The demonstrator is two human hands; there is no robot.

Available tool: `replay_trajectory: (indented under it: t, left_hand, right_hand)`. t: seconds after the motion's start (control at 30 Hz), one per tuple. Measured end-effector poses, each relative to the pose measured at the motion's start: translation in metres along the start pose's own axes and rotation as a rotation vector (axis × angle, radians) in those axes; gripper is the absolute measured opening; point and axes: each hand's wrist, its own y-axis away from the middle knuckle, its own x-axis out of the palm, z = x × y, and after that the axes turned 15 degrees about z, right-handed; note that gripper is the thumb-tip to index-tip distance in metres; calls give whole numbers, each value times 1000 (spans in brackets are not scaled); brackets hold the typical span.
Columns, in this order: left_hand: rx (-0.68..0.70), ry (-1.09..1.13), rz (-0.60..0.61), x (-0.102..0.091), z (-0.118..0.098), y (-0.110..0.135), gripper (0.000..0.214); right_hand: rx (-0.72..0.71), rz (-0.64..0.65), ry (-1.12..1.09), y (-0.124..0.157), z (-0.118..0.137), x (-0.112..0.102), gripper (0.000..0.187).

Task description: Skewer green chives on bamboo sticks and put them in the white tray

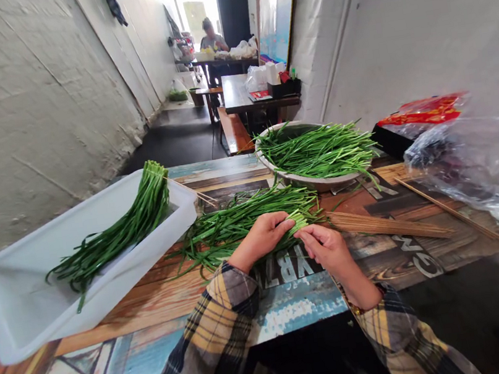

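My left hand [266, 234] is closed around a small bunch of garlic chives [299, 221], their pale cut ends pointing right. Right at those ends, the thumb and fingers of my right hand [327, 247] are pinched together; what they grip is too small to make out. Beneath both hands lies a loose heap of garlic chives [231, 221] on the table. Thin wooden skewers [389, 224] are fanned out just right of my right hand. At the left, a white plastic tub [25, 289] holds a bundle of chives [129, 230], with skewer ends sticking out past its rim.
Behind the heap stands a round bowl [270, 168] piled with chives [319, 148]. Clear plastic bags [484, 158] and a thicker stick [449, 207] lie at the right. Farther back are another table [235, 92], a bench [234, 130] and a seated person [213, 41].
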Motion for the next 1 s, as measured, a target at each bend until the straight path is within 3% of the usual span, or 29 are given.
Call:
replay_trajectory:
  t: [0.17,0.4,0.67,0.8,1.0]
  left_hand:
    - [-5,67,43,-3,0,2,39]
    - [-24,75,36,1,2,0,42]
    - [10,176,144,5,4,-3,40]
    - [-2,124,104,4,2,-2,40]
    - [11,160,-95,2,-3,-2,37]
  right_hand:
    - [14,35,6,1,-2,1,37]
    - [-49,-49,222,2,0,0,35]
    - [-68,-69,288,-1,2,0,35]
    - [-41,-39,214,-3,-3,2,36]
    - [-39,-26,175,-4,-1,2,36]
